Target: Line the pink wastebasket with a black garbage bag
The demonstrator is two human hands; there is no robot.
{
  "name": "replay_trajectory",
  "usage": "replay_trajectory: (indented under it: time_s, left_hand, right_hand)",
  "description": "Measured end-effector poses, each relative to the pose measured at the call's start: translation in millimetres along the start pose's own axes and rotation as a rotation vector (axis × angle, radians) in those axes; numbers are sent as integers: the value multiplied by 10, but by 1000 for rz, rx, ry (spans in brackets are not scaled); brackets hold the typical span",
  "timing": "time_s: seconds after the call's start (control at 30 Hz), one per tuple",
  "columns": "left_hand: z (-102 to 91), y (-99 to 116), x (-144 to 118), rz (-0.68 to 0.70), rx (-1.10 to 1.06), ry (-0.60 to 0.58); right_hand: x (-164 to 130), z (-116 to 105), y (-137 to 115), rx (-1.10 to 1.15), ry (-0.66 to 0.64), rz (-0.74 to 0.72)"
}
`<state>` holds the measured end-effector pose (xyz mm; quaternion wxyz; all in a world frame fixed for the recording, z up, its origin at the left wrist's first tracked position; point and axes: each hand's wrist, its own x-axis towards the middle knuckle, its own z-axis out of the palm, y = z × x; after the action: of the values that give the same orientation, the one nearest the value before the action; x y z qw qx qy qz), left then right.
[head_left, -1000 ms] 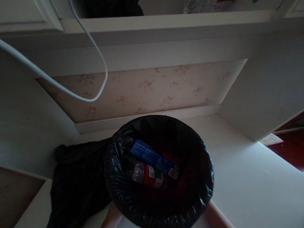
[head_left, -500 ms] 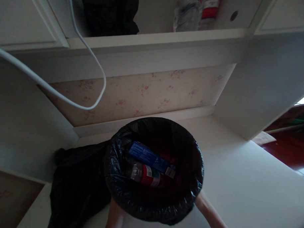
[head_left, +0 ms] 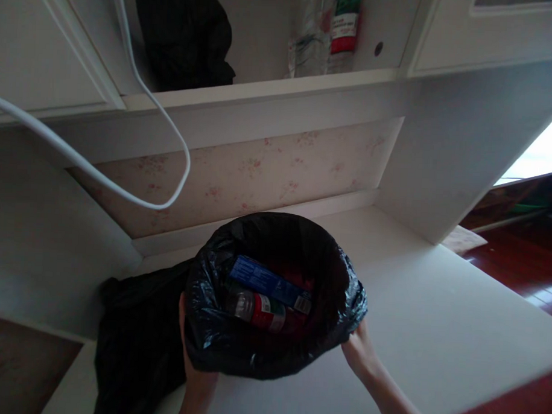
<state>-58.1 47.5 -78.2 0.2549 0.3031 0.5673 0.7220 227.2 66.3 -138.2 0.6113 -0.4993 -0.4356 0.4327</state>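
Note:
A bin lined with a black garbage bag (head_left: 328, 281) stands on a white desk (head_left: 426, 315). Inside lie a blue box (head_left: 268, 283) and a plastic bottle with a red label (head_left: 257, 308). My left hand (head_left: 193, 373) grips the bag's rim on the near left side. My right hand (head_left: 359, 352) pinches the bag's rim on the near right side. The bag's edge is loosened and crumpled around the bin.
A dark cloth or bag (head_left: 135, 341) lies on the desk left of the bin. A white cable (head_left: 170, 131) loops down from above. On the shelf above sit a black bag (head_left: 182, 34) and bottles (head_left: 327, 27). Red wooden floor (head_left: 523, 264) shows at right.
Both hands have come up from under the bin onto the bag's rim. The bag's edge has come in off the bin's rim. The view has tilted up, showing more shelf.

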Motion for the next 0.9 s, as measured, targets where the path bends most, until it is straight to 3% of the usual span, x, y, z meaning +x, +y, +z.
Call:
replay_trajectory:
  time_s: [0.13,0.3,0.43,0.53,0.67,0.8,0.9]
  left_hand:
    - [37,130,36,66,-46,11]
    - [64,342,49,100,-184,-114]
    - [4,489,171,157,-91,-271]
    - [-39,550,246,153,35,-322]
    - [-101,605,158,136,141,-343]
    - [-177,703,-91,96,204,-351]
    - [-188,781,-218,104,244,-305]
  right_hand:
    - [40,-2,-80,45,-10,-54]
    - [131,-39,-375,72,-74,-26]
    - [255,-98,-799,-1,-193,-47]
    - [282,-109,-1005,-113,-282,-108]
    - [59,-91,-1002,-258,-330,-125]
    - [-305,-78,-856,-316,-245,-153]
    - [-420,-43,-792,-283,-204,-188]
